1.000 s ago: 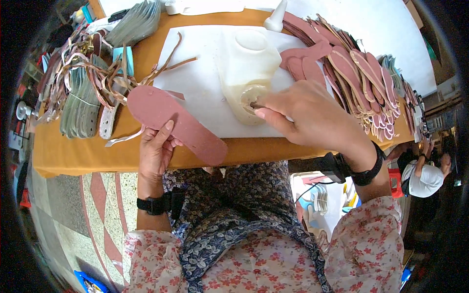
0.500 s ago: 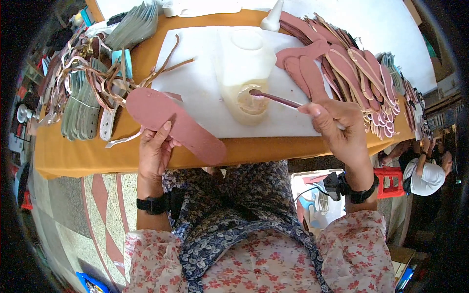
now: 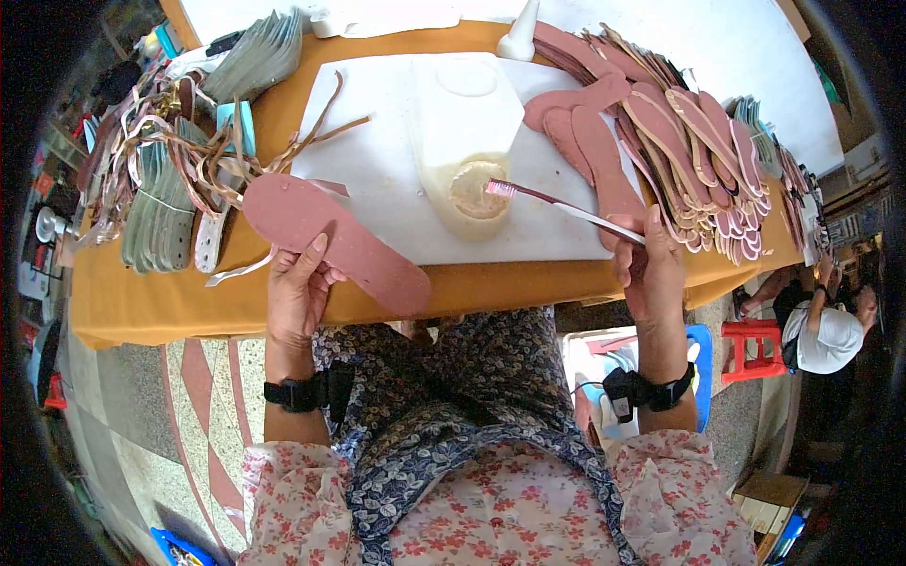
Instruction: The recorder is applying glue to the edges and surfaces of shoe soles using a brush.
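My left hand (image 3: 300,288) is closed on a reddish-pink sandal insole (image 3: 335,241), thumb on top, held at the table's near edge. A strap end (image 3: 247,272) sticks out beside that hand. Pinched in my right hand (image 3: 655,269) is a toothbrush (image 3: 571,211), dark on one side and white on the other. Its bristles show at the rim of a round hole in a cream-white plastic container (image 3: 467,113). Pale, glue-like stuff coats the hole's inside. Whether the bristles touch it, I cannot tell.
A white board (image 3: 368,203) lies under the container on an orange tablecloth (image 3: 189,307). Straps (image 3: 212,156) and bundled grey-green soles (image 3: 156,212) are heaped at left. Pink insoles (image 3: 694,160) pile up at right, near a white nozzle bottle (image 3: 519,33). A person (image 3: 821,335) sits far right.
My right hand has dropped lower and turned, tilting the toothbrush so its bristles show. The left hand and the insole have barely moved.
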The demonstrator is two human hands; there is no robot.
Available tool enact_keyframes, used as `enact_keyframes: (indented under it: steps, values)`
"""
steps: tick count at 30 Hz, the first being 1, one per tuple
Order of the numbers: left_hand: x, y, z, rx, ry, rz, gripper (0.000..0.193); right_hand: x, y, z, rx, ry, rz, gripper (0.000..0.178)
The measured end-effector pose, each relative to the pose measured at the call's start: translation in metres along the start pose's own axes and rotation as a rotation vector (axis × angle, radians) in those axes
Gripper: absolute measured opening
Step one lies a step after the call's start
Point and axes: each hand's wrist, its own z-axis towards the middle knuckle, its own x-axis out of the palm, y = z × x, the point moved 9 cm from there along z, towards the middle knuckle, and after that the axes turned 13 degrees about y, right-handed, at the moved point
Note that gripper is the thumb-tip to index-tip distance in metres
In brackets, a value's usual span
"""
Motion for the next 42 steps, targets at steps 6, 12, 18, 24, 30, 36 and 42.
enact_keyframes:
  steps: [6, 12, 18, 24, 30, 36, 42]
  values:
    - [-0.002, -0.005, -0.006, 0.027, -0.072, -0.014, 0.021, 0.018, -0.024, -0.009, 0.058, 0.091, 0.236, 0.052]
    - [-0.006, 0.003, -0.01, 0.006, -0.04, -0.16, 0.019, 0.045, -0.025, -0.029, 0.076, 0.104, 0.284, 0.049]
    - [0.007, -0.002, -0.016, 0.022, -0.046, -0.271, 0.018, 0.064, -0.024, -0.032, 0.033, 0.226, 0.227, 0.049]
    - [0.01, -0.008, -0.016, 0.058, 0.033, -0.249, 0.02, 0.072, -0.025, -0.034, 0.034, 0.239, 0.283, 0.047]
    - [0.013, -0.008, -0.021, 0.021, -0.051, -0.176, 0.026, 0.076, -0.023, -0.034, 0.034, 0.27, 0.221, 0.046]
    - [0.011, -0.003, -0.018, -0.006, -0.005, -0.155, 0.022, 0.081, -0.02, -0.034, 0.023, 0.299, 0.195, 0.045]
    - [0.019, -0.003, -0.02, -0.013, -0.008, -0.19, 0.015, 0.085, -0.021, -0.032, 0.034, 0.281, 0.148, 0.043]
